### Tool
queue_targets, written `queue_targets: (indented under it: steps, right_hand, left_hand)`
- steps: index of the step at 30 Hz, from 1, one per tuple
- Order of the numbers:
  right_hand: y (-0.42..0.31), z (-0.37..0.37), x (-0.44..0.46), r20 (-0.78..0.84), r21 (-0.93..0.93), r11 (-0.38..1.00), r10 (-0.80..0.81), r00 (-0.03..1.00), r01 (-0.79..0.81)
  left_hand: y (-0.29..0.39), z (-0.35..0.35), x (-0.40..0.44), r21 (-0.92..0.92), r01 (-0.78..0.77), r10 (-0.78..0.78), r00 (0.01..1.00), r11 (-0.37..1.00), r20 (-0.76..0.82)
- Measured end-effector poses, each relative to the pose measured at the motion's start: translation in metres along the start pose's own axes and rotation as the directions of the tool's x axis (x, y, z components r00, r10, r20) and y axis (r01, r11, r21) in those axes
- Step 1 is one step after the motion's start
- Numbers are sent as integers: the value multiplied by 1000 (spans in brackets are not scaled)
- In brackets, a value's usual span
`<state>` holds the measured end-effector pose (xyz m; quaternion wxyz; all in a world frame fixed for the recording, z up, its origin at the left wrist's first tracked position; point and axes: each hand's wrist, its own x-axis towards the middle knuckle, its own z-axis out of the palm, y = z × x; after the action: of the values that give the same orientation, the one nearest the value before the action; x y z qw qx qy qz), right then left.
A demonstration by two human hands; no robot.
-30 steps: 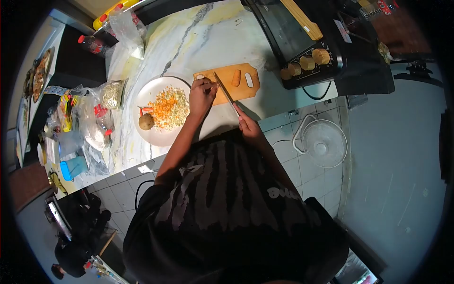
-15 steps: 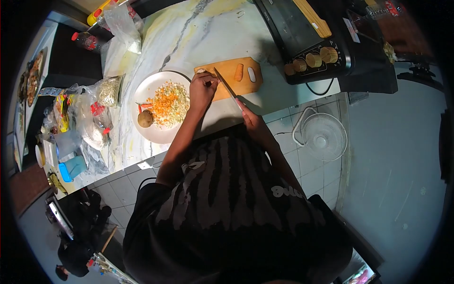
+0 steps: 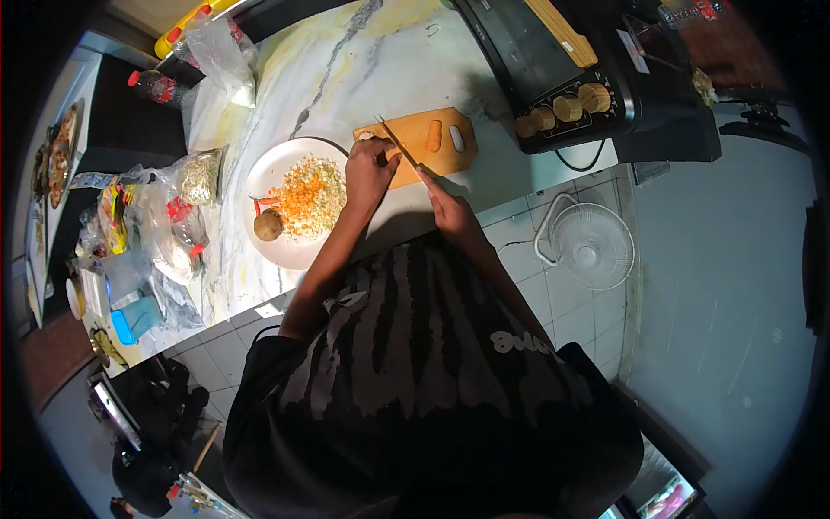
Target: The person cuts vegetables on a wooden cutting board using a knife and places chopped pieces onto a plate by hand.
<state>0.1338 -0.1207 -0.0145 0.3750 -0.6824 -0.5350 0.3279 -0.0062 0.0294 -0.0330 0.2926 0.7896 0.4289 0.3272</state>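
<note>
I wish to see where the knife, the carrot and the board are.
Knife [image 3: 400, 144], head view: on the blade.
Carrot [image 3: 434, 136], head view: on the middle of its side.
Board [image 3: 443, 162], head view: on bare wood below the carrot.

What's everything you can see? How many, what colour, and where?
Counter: 1, white-grey, middle
Board: 1, tan, on counter
Carrot: 1, orange, on board
Knife: 1, grey, over board
Plate: 1, whitish, left of board
Chopped bits: many, orange and pale, on plate
Chilli: count unclear, red, on plate
Potato: 1, brown, on plate
Oven: 1, black, right of board
Fan: 1, white, right
Bags: several, clear, left
Bottles: several, red-capped, left
Box: 1, blue, counter's lower left
Other person: 1, dark-clothed, lower left
Shirt: 1, black, bottom
Left hand: 1, bare, at board
Right hand: 1, bare, on knife
</note>
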Motion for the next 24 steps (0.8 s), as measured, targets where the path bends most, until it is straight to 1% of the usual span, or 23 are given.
queue_targets:
  steps: [2, 3, 5, 6, 7, 8, 9, 11, 15, 17, 18, 20, 24]
  right_hand:
    - [-6, -2, 1, 57, 22, 994, 109, 992, -110]
    - [-1, -1, 1, 52, 20, 994, 108, 993, -110]
    - [9, 3, 2, -25, 90, 995, -47, 999, 49]
    - [9, 2, 3, -28, 87, 995, -48, 998, 50]
    - [8, -1, 3, 7, 102, 995, -2, 1000, 1]
    - [8, -2, 2, 44, 117, 992, 44, 998, -49]
    - [4, -4, 1, 43, 115, 992, 46, 998, -50]
    - [-4, -9, -3, 127, 75, 984, 154, 980, -164]
    - [4, 0, -12, 119, 55, 989, 131, 984, -138]
    - [8, 3, -14, 126, 46, 990, 127, 984, -133]
    - [9, 4, -15, 125, 48, 989, 130, 984, -137]
    - [10, 6, -18, 119, 60, 989, 128, 985, -136]
    - [6, 4, -21, 103, 50, 992, 107, 989, -113]
  left_hand:
    - [8, -8, 3, 31, 91, -93, 990, 995, 106]
    - [9, -10, 4, 28, 86, -89, 990, 996, 107]
    - [9, -14, 10, 23, 75, -78, 976, 997, 204]
    - [4, -12, 10, 20, 72, -74, 976, 997, 204]
    - [-4, -8, 8, 31, -62, 57, 988, 998, 144]
    - [-12, -4, 6, 49, -193, 189, 978, 980, 87]
    - [-13, -4, 6, 47, -193, 188, 978, 980, 87]
    - [-16, -3, 3, 45, -132, 126, 985, 990, 118]
    - [-7, -12, 0, 30, -78, 73, 986, 997, 153]
    - [-4, -12, 0, 51, -113, 107, 989, 992, 102]
    - [-5, -11, 0, 50, -113, 108, 989, 992, 106]
    - [-6, -8, -1, 50, -76, 70, 993, 996, 96]
    - [-3, -7, -1, 67, -50, 45, 996, 997, 78]
